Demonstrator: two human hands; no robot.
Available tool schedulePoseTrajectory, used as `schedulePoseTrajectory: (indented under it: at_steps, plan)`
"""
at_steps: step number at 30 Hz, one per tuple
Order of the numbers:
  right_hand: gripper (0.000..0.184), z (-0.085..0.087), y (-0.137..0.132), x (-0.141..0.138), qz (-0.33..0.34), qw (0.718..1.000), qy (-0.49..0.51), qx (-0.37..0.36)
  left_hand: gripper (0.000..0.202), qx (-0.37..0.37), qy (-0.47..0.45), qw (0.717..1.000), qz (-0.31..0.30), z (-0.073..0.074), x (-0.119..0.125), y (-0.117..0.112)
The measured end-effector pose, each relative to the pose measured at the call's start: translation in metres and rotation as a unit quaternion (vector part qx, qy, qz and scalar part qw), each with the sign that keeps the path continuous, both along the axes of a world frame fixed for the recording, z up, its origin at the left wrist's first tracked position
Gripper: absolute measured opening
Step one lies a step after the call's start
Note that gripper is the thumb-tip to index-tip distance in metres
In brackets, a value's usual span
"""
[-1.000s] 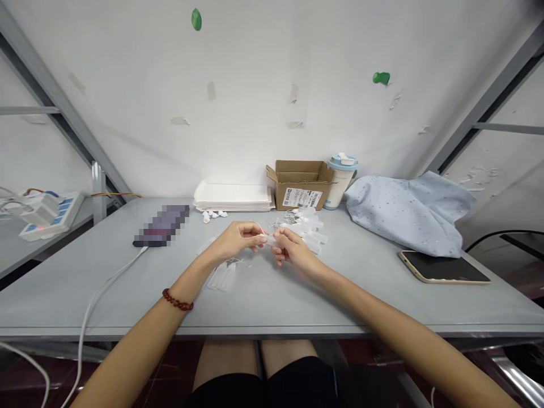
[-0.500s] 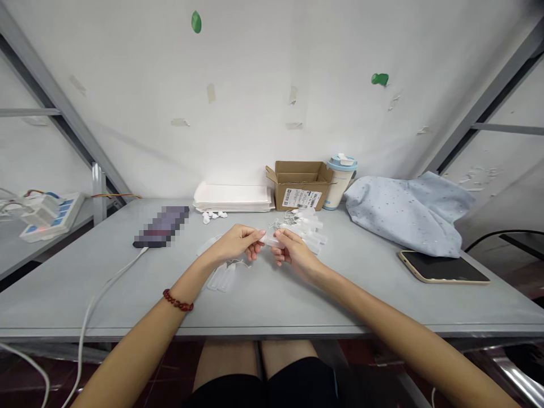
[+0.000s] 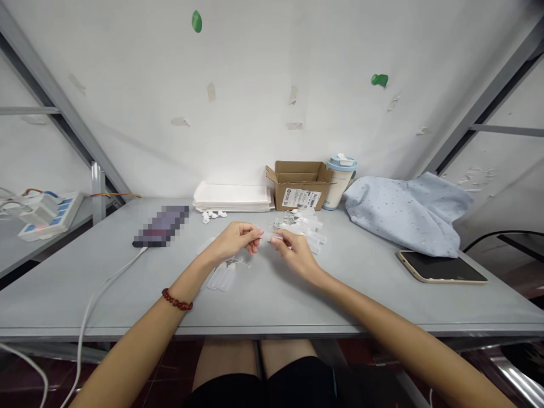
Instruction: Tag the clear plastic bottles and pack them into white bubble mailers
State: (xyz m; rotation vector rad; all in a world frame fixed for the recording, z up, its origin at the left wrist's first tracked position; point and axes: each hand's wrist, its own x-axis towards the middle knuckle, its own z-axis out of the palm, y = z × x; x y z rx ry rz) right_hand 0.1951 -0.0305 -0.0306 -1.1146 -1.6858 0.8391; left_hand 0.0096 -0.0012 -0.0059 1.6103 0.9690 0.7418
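Between my hands is a small translucent plastic tube (image 3: 271, 234), held level just above the table. My left hand (image 3: 237, 241) is closed, thumb and fingers pinching its left end. My right hand (image 3: 298, 254) is closed on the right end, its thumb toward me. Behind my right hand lies a pile of similar translucent tubes (image 3: 315, 224) with thin strings at their left side. Several more tubes (image 3: 223, 277) with strings rest below my left wrist, and some are partly hidden behind that hand. Small white pieces (image 3: 211, 216) sit farther back.
Along the wall stand a stack of white sheets (image 3: 232, 197), an open cardboard box (image 3: 301, 192) and a lidded cup (image 3: 338, 184). A light blue cloth (image 3: 403, 209) and a phone (image 3: 442, 267) lie right. A dark device (image 3: 162, 226) with a white cable (image 3: 96, 297) lies left.
My right hand has shifted slightly and its fingers have changed their hold, showing more of the tube. My left hand has barely moved. The piles look the same.
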Motion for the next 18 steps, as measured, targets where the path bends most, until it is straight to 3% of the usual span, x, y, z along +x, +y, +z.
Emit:
schedulePoseTrajectory:
  at_steps: [6,10,14,18]
  plan:
    - [0.037,0.0066,0.0022,0.0035,0.081,0.979,0.104,-0.158,0.029,0.044,0.019,0.999,-0.008,0.0020,0.0013,-0.0021]
    - [0.043,0.0104,0.0008,0.0041,0.088,0.952,0.167,-0.240,0.029,0.063,0.029,0.997,0.018,0.0030,0.0048,-0.0044]
    - [0.040,0.0085,0.0019,0.0030,0.081,0.972,0.140,-0.168,0.033,0.070,0.005,0.997,0.027,0.0005,0.0047,-0.0030]
    - [0.023,0.0027,0.0030,0.0017,0.047,0.994,0.066,-0.073,0.037,0.046,-0.005,0.999,0.026,-0.0024,0.0022,0.0000]
